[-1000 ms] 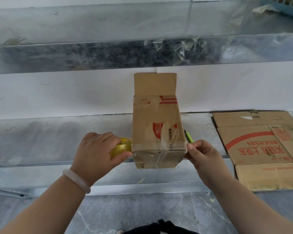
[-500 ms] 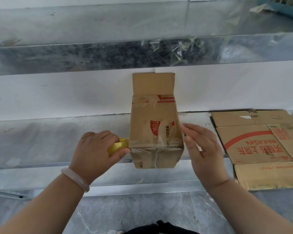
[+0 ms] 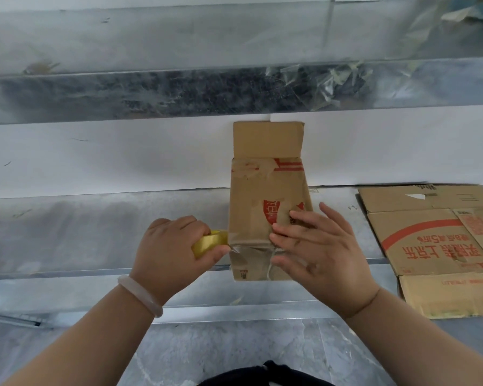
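A grey metal shelf (image 3: 67, 235) runs below a white wall (image 3: 123, 157). The cardboard box (image 3: 262, 188) stands at its front edge. At the box's nine o'clock the left hand (image 3: 168, 254) curls its fingers round a yellow tape roll (image 3: 208, 242) touching the box's corner. The right hand (image 3: 321, 252) presses straight, spread fingers on the box's top, toward five o'clock.

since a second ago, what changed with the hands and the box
The right hand left the near right corner of the box, opened and slid left onto its face, fingers spread flat over the taped edge. The left hand still grips the tape roll against the box's left side. The box and the flattened cardboard stayed put.
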Motion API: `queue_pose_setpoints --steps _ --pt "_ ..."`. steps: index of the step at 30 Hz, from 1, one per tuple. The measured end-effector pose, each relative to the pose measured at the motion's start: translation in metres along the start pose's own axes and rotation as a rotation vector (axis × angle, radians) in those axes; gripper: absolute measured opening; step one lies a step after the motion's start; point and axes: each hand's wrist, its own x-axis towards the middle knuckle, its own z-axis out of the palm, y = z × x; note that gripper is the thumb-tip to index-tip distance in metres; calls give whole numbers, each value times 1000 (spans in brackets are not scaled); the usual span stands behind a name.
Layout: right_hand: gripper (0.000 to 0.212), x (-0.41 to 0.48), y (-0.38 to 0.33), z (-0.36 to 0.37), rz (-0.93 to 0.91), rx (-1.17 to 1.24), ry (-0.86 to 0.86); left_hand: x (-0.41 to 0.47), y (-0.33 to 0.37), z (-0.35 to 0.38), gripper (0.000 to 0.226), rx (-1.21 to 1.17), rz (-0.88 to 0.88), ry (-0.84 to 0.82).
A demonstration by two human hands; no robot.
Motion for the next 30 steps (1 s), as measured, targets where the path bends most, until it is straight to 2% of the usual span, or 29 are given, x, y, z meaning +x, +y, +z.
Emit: queue_pose_setpoints --steps 2,4,9,14,18,22,30 --pt "25 13 -8 4 117 94 22 0 -3 -1 50 -5 -4 -10" --pt "19 18 -9 9 154 171 45 0 -6 -1 50 -15 -2 -10" --pt "11 6 2 17 -2 118 96 3 -4 2 49 -25 33 -10" --pt "14 5 0 20 -71 76 110 4 -6 2 49 -25 59 -3" --pt "21 6 0 18 1 98 71 5 -6 3 49 -24 73 7" --pt "32 11 -10 19 97 73 110 6 -6 1 48 -14 79 9" --pt "21 9 -15 27 -23 -102 179 7 -7 1 49 -30 102 10"
